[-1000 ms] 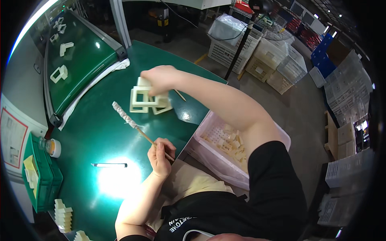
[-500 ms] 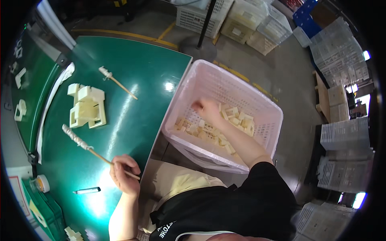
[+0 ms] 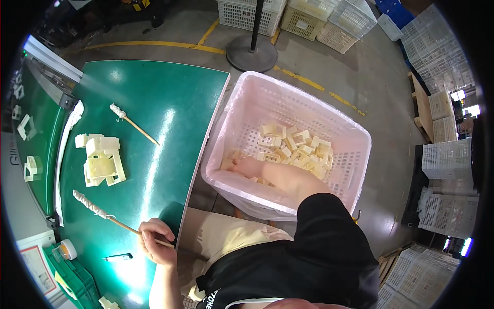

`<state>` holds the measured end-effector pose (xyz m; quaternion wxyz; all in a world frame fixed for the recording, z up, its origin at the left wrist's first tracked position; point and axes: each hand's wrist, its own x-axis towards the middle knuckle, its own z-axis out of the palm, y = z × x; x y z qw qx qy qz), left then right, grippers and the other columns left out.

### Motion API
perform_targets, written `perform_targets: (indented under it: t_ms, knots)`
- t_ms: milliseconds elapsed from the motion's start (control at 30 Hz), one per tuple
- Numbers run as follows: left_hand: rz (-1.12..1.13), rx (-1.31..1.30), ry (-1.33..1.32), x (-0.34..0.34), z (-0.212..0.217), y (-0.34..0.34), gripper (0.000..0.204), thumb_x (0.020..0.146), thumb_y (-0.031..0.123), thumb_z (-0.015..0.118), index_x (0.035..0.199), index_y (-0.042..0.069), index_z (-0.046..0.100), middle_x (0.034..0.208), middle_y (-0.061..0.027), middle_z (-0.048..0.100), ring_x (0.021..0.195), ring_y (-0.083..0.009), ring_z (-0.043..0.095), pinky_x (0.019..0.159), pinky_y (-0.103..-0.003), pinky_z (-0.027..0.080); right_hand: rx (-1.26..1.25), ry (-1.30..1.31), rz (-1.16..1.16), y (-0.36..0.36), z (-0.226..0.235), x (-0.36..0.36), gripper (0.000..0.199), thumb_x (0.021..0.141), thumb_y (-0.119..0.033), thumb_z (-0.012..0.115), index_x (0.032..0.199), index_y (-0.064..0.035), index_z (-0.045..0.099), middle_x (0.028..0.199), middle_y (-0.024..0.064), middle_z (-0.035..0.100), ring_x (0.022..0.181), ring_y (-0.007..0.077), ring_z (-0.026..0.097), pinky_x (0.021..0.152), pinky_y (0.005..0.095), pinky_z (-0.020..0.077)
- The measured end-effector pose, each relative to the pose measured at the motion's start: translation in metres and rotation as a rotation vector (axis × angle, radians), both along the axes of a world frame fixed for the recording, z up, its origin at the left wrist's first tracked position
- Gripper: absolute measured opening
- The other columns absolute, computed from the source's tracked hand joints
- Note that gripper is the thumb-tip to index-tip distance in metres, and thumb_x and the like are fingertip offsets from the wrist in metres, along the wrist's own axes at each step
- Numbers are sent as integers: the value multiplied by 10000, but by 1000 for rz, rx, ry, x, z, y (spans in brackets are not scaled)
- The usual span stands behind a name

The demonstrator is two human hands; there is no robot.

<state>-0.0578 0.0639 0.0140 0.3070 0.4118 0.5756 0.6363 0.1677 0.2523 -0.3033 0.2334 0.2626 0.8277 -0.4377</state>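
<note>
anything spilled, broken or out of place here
No spill or breakage stands out; the cream parts in the pink basket are jumbled. One oddity: the white wrap on the stick in the left hand seems loose at its lower end.

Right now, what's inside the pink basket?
The pink basket holds a loose heap of cream parts, with the right hand down among them toward the left end. Parts beneath the hand and forearm are covered, and I can't tell whether the hand grips one.

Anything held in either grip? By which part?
Left grip: the stick, by its bare end, away from the white wrapping. Right grip: inside the pink basket; can't tell if holding anything.
</note>
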Motion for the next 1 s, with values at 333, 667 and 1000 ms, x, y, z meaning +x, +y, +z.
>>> perform_targets:
  t_ms: [333, 667, 1000]
  knots:
    - [-7, 18, -15, -6, -2, -4, 418, 1028, 305, 343, 750, 25, 481, 598, -80, 481, 466, -105, 412, 439, -215, 327, 313, 53, 57, -21, 30, 22, 918, 601, -84, 781, 1398, -255, 361, 1499, 212, 231, 1320, 451, 357, 893, 506, 522]
    - [-12, 30, -28, -4, -3, -3, 415, 1028, 297, 336, 757, 20, 485, 611, -85, 488, 467, -107, 422, 446, -216, 333, 359, 152, -365, -54, 7, 32, 740, 705, -54, 701, 1370, -206, 416, 1422, 236, 335, 1313, 439, 364, 980, 486, 457]
    - [-32, -28, -21, 1, 1, -2, 386, 1028, 276, 336, 771, 29, 482, 622, -64, 480, 492, -91, 407, 465, -220, 315, 375, 151, -385, -45, 10, 35, 458, 787, -12, 516, 1232, -124, 510, 1126, 242, 551, 1058, 412, 558, 875, 449, 485]
